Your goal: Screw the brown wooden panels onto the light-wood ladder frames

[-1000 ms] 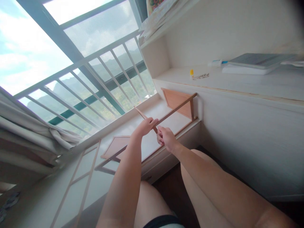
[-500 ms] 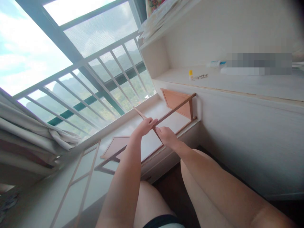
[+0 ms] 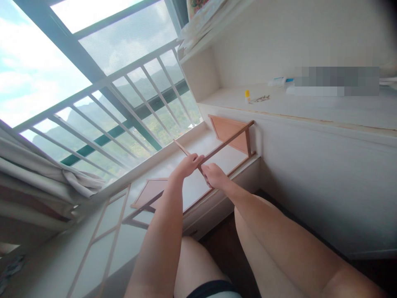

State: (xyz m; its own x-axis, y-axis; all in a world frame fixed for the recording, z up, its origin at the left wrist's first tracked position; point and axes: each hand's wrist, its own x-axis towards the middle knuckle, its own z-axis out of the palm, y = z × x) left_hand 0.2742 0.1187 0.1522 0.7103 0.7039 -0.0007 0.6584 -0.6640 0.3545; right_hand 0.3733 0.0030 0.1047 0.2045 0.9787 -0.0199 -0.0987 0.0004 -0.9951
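Observation:
My left hand and my right hand meet above the white window ledge. Both are closed on a thin wooden strip that slants up and left from between them. Right behind the hands runs the top rail of a low wooden frame that stands along the ledge. Its two end panels are a reddish board at the right and another at the left. My bare knees fill the bottom of the view.
A white railing and window lie beyond the ledge, with a bunched curtain at left. A light lattice frame lies on the ledge at lower left. The white desk at right carries a small yellow-capped tube and a blurred flat item.
My right hand has slid slightly up and left along the strip toward my left hand. The view has shifted a little; the frame stays put.

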